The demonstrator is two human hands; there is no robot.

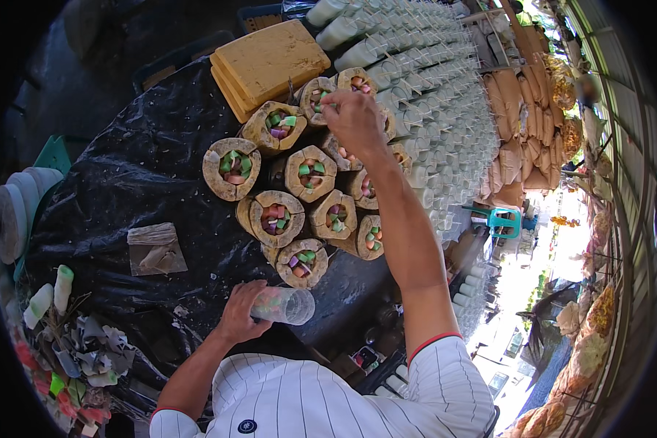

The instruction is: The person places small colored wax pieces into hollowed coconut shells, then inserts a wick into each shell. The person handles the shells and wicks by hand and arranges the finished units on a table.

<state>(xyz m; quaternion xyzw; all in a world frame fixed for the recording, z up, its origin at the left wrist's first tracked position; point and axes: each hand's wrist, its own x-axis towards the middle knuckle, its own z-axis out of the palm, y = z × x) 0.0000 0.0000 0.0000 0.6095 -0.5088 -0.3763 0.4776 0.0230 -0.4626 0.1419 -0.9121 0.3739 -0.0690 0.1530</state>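
Observation:
My left hand (pixel 239 314) is wrapped round a clear container (pixel 296 306), tipped on its side, with pale coloured pieces showing inside. My right hand (pixel 355 123) reaches across to the far side of a cluster of thick-walled, tan moulds. Its fingers are pinched at the opening of one mould (pixel 312 101); what they hold is hidden. Green, pink and purple chunks fill the hollows of several moulds, among them the leftmost mould (pixel 213 175) and the nearest mould (pixel 314 272). My right forearm covers part of the cluster's right side.
Yellow slabs (pixel 270 62) are stacked behind the moulds. Rows of white candle-like cylinders with wicks (pixel 431 95) crowd the right. Black plastic sheeting (pixel 139 168) covers the table, with a clear bag (pixel 156 250) on it. Scraps (pixel 109 354) are heaped at lower left.

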